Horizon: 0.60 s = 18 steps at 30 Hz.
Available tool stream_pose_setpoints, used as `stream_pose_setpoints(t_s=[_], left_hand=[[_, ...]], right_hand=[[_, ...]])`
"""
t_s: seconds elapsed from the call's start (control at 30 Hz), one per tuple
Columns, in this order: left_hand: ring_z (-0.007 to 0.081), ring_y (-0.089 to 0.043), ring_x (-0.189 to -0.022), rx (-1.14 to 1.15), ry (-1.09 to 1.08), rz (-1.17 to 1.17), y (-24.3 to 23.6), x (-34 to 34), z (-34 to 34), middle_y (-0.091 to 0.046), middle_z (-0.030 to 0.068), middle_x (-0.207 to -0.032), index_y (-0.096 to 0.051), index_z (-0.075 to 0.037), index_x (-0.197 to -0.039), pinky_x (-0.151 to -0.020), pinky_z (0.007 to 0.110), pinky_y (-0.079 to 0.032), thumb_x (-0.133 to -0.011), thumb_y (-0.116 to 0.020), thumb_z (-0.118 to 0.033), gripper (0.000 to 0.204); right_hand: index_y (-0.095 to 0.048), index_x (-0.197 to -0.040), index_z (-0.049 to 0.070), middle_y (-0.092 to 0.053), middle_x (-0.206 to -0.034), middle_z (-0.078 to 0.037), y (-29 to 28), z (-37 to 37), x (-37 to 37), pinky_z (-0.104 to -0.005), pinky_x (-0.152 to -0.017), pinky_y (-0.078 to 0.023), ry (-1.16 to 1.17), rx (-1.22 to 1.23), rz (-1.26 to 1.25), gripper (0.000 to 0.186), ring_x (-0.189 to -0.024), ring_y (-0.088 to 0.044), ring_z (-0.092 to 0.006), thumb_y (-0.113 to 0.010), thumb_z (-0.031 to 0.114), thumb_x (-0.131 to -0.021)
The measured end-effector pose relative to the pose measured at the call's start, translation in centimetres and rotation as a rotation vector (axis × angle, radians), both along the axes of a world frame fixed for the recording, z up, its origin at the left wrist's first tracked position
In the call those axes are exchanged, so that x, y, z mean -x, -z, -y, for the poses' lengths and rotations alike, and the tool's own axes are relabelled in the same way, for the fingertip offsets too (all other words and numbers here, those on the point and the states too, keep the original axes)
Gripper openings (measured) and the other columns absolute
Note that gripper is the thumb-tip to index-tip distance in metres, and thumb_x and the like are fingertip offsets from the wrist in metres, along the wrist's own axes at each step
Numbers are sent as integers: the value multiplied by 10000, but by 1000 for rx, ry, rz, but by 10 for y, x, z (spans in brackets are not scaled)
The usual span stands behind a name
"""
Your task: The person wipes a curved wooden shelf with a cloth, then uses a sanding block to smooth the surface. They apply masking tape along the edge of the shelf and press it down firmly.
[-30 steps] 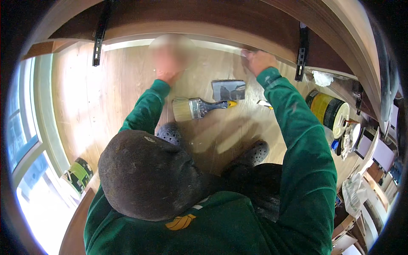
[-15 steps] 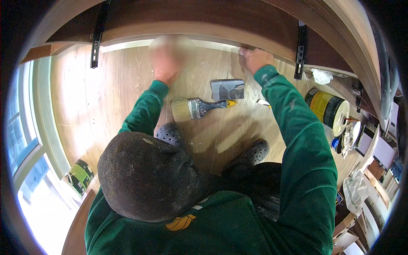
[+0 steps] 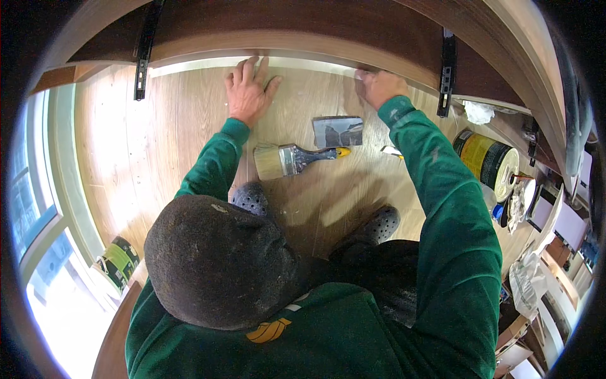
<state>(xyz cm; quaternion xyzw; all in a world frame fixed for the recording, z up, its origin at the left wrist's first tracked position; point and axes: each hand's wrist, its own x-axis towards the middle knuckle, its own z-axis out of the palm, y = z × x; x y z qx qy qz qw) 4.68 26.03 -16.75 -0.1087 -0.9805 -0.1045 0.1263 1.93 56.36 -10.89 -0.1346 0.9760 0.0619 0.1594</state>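
My left hand (image 3: 248, 95) lies near the wall base with its fingers spread. Its fingertips reach a pale strip (image 3: 309, 65) that runs under the edge of a brown wooden panel (image 3: 297, 44). Farther right, my right hand (image 3: 385, 88) is closed, its fingers bent at the same strip. Whatever sits between those fingers is hidden. On the floor between my arms lie a wide paintbrush (image 3: 289, 160) with pale bristles and a dark, yellow-tipped handle, and a grey rectangular piece (image 3: 338, 132) with dark patches. A small white blade-like thing (image 3: 391, 151) shows beside my right forearm.
Black metal brackets (image 3: 141, 76) (image 3: 445, 82) hang from the panel on both sides. To the right stand a yellow and black can (image 3: 483, 161), crumpled white material (image 3: 478, 113) and clutter. A green and black container (image 3: 118, 262) is by the window (image 3: 47, 234) at left.
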Motion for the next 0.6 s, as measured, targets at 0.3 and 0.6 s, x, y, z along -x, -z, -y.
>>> stream_pose_setpoints(t_s=[0.3, 0.6], left_hand=[[332, -379, -1278, 110, -17, 29, 16, 0, -6, -435, 130, -1396, -489, -96, -1383, -1014, 509, -321, -875, -522, -606, 720], [394, -387, -1238, -40, 367, 192, 4, -5, -116, -457, 168, -1328, -484, 27, -1337, -1020, 511, -326, -839, -516, -664, 853]], right_hand=[[-591, -1261, 315, -702, -985, -116, -2, 4, 5, -465, -746, -567, -15, -131, 71, 356, -885, -693, -321, -490, 285, -921], [-704, -994, 130, -699, -910, -173, 1, 4, 5, -498, -727, -554, -30, 12, 6, 322, -839, -685, -367, -443, 305, -926]])
